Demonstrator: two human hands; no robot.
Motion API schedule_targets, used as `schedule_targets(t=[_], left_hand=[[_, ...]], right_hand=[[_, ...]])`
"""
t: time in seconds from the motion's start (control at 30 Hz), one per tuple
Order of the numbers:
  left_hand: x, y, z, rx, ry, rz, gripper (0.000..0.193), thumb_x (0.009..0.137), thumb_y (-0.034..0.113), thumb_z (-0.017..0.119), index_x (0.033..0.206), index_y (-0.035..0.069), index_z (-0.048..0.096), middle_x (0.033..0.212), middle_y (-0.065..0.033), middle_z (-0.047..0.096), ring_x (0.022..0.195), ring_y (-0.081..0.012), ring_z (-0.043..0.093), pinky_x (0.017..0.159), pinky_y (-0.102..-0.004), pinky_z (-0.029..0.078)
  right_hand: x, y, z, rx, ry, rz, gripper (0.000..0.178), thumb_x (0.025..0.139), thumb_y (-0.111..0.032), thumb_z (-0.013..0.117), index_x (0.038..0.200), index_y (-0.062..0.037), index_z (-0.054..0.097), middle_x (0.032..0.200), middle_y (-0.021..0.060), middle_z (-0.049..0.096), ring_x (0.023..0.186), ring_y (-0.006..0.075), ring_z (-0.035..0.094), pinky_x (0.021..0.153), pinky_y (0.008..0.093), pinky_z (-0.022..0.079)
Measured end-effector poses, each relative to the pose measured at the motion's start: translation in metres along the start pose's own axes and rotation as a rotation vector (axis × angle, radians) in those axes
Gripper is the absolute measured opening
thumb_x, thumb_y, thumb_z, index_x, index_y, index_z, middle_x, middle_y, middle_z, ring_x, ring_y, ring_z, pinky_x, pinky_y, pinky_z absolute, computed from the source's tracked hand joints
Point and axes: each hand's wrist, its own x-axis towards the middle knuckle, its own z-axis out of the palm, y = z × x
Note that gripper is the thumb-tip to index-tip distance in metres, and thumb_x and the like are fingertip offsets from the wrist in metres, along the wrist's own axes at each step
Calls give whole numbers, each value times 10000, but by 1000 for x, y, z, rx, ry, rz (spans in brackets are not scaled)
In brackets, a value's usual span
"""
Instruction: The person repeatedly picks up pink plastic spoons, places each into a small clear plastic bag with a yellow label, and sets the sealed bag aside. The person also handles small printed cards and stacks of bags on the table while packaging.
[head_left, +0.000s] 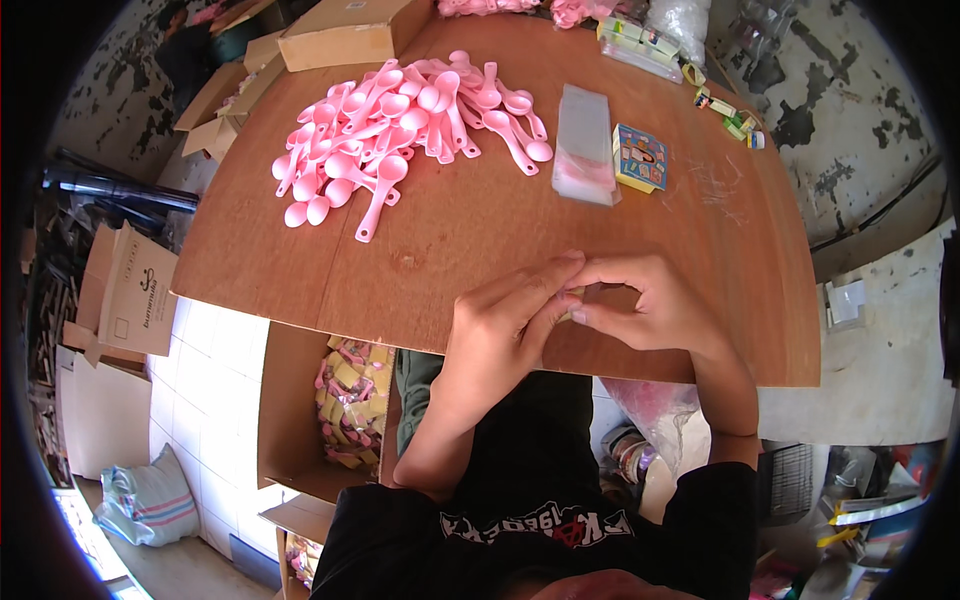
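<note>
Above the table's near edge, my left hand (503,318) and my right hand (648,303) meet at the fingertips. Both are closed in a pinch around something small; a yellowish bit shows between the fingers, too covered to name. Beyond them lies a heap of pink plastic spoons (385,120), with one spoon (378,198) at its near side. A stack of clear plastic bags (583,145) rests to the right of the heap. Beside the bags sits a small stack of printed blue cards (640,160) with yellow sides.
The brown wooden table (450,260) spans the middle. A cardboard box (350,32) stands at its far left; small rolls and boxes (735,118) lie along its far right edge. Below the near edge, an open carton (290,420) holds many small pink and yellow packets (355,400).
</note>
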Motion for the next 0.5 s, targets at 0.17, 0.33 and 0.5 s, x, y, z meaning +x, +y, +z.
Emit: schedule_targets(t=[0.17, 0.33, 0.5], left_hand=[[0, 9, 0, -17, 77, -115, 279, 829, 25, 723, 1101, -21, 678, 1076, -174, 701, 936, -313, 707, 782, -360, 567], [0, 0, -14, -53, 38, -271, 239, 861, 46, 708, 1091, -17, 681, 921, -169, 719, 799, -208, 719, 685, -303, 553], [-3, -11, -15, -226, 20, -369, 186, 884, 39, 680, 1059, -21, 693, 804, -138, 724, 702, -95, 675, 617, -258, 522]], right_hand=[[-2, 0, 14, 30, 165, 125, 203, 886, 42, 620, 1082, 17, 670, 1042, 83, 709, 946, 139, 682, 836, 273, 552], [-2, 11, 18, 52, 381, 73, 176, 889, -15, 675, 1060, 24, 673, 1010, 88, 711, 931, 121, 680, 796, 259, 566], [1, 5, 12, 81, 235, 70, 183, 884, -27, 691, 1059, 25, 680, 974, 91, 707, 905, 120, 670, 782, 269, 565]])
